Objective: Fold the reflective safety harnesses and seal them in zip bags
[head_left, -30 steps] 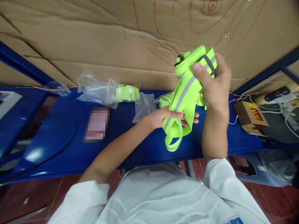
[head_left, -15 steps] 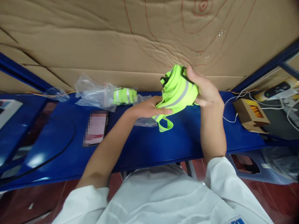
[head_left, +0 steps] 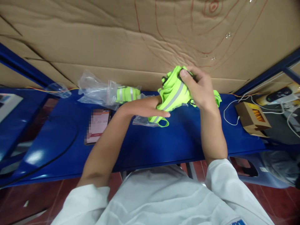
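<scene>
Both hands hold a bunched neon-yellow reflective safety vest [head_left: 174, 97] above the blue table. It is made of straps with a grey reflective stripe and black fittings. My left hand [head_left: 152, 107] supports its lower left side, thumb stretched along the front and fingers hidden behind the cloth. My right hand [head_left: 199, 86] grips the upper right side, its thumb pressed on a black piece. One strap loop hangs below my left thumb, and another yellow strap end shows to the right of my right wrist. Behind my left hand lies a clear plastic bag [head_left: 142, 121], partly covered.
A second rolled yellow vest [head_left: 127, 94] lies by clear plastic bags [head_left: 91, 90] at the back. The phone [head_left: 98, 125] is left of my left forearm. On the right are a cardboard box [head_left: 252, 118] and white cables [head_left: 231, 123]. A cardboard wall [head_left: 93, 47] rises behind the table [head_left: 159, 147].
My right hand has turned over the bundle, its thumb now on the front. A yellow strap end has appeared to the right of that wrist. The view has shifted slightly.
</scene>
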